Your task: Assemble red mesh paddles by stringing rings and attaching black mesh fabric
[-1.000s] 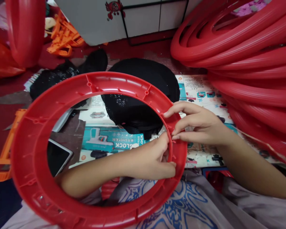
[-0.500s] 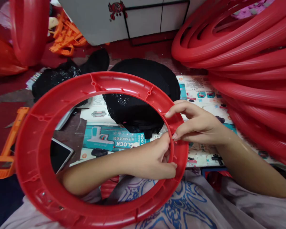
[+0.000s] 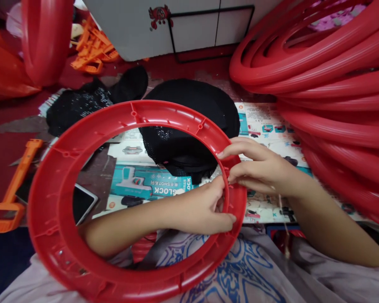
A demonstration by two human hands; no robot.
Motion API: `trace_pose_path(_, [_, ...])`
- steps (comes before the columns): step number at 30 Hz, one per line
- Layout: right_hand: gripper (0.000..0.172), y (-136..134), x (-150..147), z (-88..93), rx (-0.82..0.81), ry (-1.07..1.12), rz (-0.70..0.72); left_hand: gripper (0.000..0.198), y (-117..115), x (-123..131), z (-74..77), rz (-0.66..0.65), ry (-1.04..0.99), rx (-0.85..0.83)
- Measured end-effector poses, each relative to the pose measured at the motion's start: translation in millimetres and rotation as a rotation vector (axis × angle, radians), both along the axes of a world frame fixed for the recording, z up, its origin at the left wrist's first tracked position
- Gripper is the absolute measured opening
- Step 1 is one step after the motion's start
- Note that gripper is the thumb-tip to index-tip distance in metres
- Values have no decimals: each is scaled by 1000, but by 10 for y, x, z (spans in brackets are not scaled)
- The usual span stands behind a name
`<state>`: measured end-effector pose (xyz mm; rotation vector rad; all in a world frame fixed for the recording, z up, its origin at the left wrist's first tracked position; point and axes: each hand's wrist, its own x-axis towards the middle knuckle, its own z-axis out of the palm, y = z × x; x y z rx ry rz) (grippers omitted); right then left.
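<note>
While the left hand (image 3: 219, 210) steadies the ring (image 3: 158, 112) from inside its opening, the right hand (image 3: 255, 168) works at the same stretch of rim from outside. The ring is held tilted above the lap, its hollow, ribbed side facing the camera, with the left forearm passing through the middle. The left hand grips the inner rim at the right, thumb laid over the channel and fingers curled behind the edge. The right hand is bent, its fingertips touching the channel and inner rim just above that thumb; whether it pinches some small piece there cannot be told.

As for progress, the channel is uncovered all the way round where it shows, its ribs and posts in plain sight. A few small shiny bits (image 3: 61, 253) sit in the lower left part, well apart from the hands; whether they are fixed or loose is too small to tell. The work on this ring looks unfinished, since both hands are busy at one spot, but how much is left does not show.

Beyond the ring lie black cloth (image 3: 192, 101) and printed card (image 3: 270, 113). Whole red tubes (image 3: 334, 122) are piled at the right, and an orange part (image 3: 20, 176) lies at the left.
</note>
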<state>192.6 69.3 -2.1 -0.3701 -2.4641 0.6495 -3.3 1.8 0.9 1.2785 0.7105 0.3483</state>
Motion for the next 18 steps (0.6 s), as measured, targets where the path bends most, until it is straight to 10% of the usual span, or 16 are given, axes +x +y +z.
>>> trace_pose_path(7, [9, -39, -54, -12, -92, 5, -8, 40, -36, 103, -143, 360, -45, -45])
trace_pose_path(18, [8, 7, -62, -83, -145, 116, -176, 62, -26, 2, -239, 257, 191, 83])
